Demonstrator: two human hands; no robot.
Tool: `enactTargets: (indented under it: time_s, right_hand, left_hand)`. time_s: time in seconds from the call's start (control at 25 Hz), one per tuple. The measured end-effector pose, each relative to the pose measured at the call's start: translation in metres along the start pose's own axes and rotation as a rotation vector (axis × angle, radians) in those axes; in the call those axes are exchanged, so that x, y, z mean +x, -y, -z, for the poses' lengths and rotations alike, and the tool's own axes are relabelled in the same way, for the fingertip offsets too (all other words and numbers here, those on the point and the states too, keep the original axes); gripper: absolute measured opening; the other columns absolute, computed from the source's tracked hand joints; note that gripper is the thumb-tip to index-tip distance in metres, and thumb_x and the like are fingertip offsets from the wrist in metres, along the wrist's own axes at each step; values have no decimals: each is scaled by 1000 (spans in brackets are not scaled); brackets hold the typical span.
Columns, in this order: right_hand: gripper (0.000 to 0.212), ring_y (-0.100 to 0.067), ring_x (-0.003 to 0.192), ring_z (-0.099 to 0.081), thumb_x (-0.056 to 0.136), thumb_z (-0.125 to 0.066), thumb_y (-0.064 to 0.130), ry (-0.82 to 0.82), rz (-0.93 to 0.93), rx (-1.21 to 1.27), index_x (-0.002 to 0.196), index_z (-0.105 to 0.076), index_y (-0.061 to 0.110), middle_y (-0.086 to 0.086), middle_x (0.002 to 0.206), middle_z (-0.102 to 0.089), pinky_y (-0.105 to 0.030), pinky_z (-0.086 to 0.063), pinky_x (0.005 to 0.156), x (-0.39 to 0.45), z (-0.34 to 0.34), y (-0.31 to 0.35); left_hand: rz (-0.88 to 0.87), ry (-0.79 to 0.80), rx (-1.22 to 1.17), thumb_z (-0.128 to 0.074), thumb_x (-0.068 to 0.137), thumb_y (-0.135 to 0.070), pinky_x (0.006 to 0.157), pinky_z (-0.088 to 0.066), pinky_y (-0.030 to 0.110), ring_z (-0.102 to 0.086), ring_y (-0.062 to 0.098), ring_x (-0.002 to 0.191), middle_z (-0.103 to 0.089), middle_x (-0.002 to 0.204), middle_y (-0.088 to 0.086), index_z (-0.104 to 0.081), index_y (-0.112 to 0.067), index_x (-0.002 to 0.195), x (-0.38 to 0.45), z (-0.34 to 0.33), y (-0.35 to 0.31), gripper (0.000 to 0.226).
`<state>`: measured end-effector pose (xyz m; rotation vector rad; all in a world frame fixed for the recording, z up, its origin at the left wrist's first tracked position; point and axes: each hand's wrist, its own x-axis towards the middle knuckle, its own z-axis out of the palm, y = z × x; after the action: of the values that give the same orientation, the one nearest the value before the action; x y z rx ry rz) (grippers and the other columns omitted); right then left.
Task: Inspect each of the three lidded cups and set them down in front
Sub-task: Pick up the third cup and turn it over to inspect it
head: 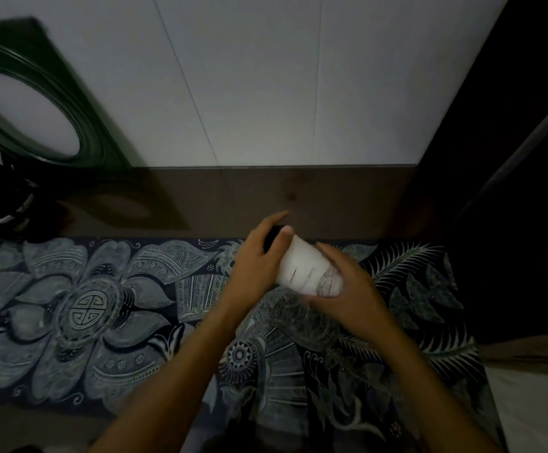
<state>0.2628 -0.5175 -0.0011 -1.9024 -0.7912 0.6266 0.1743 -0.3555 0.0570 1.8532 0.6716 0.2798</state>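
White, translucent plastic: one lidded cup (308,268) held tilted on its side above the patterned cloth (102,315), dark lid end pointing away toward the wall (266,76), base end nearer the body. Left hand (259,256) curled over the lid end, thumb laid across the cup's upper side; right hand (348,289) cupped round the base end, fingers wrapped under it. Both hands gripping the same cup, then, clear of the cloth and lifted over its far edge. Blurred somewhat, so no telling whether the lid sits fully pressed on. No other cups in view anywhere around the cloth.

Probably mid-inspection, with setting down not yet begun.

Risks from here, judged only from the pose:
- Lid popping loose under the left hand's pressure if seated badly, more so with the cup lying sideways.
- Spilling onto the cloth, should anything be inside; contents impossible to make out.
- Thin walls buckling under a tight two-handed squeeze.
- Tipping on landing if lowered still tilted, or onto a fold of the cloth rather than a flat patch.
- Dim light hiding small flaws during the check.
- Bare strip of surface (315,197) beyond the cloth firmer for standing a cup.
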Motion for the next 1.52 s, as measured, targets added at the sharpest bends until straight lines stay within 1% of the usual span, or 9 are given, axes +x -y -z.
enactTargets:
  time_s: [0.12,0.2,0.32,0.4,0.68,1.0,1.2,1.4,1.52]
  right_hand:
    - [95,-2,122,-47,63,-86,46,28,94,-103,131,-24,71,22,135,-42,-30,-47,97,-61,32,49]
    - [96,2,111,-50,62,-81,54,34,140,-217,138,-23,64,24,127,-41,-25,-48,89,-101,48,78]
    - [93,3,86,-53,65,-66,65,32,311,-476,147,-24,48,26,111,-36,-14,-46,65,-155,64,113]
    - [89,-1,76,-51,70,-59,66,5,436,-609,149,-27,42,18,111,-41,-15,-48,58,-189,73,131]
    - [84,-15,91,-66,74,-60,62,-106,630,-640,148,-33,32,-2,121,-62,-34,-61,63,-280,88,171]
    - [86,0,95,-59,67,-68,64,-3,434,-433,144,-31,51,27,115,-57,-19,-53,70,-317,83,178]
    - [85,2,100,-61,61,-75,61,112,265,-186,137,-37,60,29,118,-58,-20,-53,76,-320,79,176]
    - [90,-9,102,-63,66,-57,69,-37,506,-816,146,-32,37,14,129,-52,-29,-58,78,-321,67,165]
    - [91,-3,108,-62,65,-65,66,1,407,-611,146,-32,42,20,133,-50,-26,-56,84,-328,69,165]
  left_hand:
    - [72,-31,-267,-29,104,-53,91,-53,32,-63,10,111,-66,126,-8,-66,-38,122,-65,9,-32,44]
    - [70,-97,-330,-32,96,-54,93,-54,47,-66,21,112,-72,122,-4,-72,-39,108,-103,10,-48,45]
    - [12,-159,-392,-34,93,-46,91,-53,54,-66,30,113,-73,120,4,-72,-22,113,-158,7,-71,49]
    - [-35,-185,-446,-35,95,-44,90,-54,51,-68,30,110,-74,118,8,-72,-21,113,-194,4,-86,47]
    - [-171,-217,-530,-32,98,-37,91,-55,47,-70,26,104,-76,111,6,-76,-23,105,-280,-10,-126,47]
    - [-152,-209,-535,-35,93,-35,91,-55,42,-70,26,107,-77,112,6,-76,-19,106,-313,-15,-125,46]
    - [-78,-231,-560,-38,95,-33,93,-53,48,-70,30,107,-77,110,8,-78,-22,99,-319,-18,-118,42]
    - [91,-266,-537,-42,101,-21,87,-54,46,-68,33,108,-77,108,5,-80,-25,88,-313,-14,-114,40]
    - [14,-210,-465,-48,98,-32,96,-55,51,-69,25,108,-77,112,-1,-79,-29,99,-319,-10,-118,31]
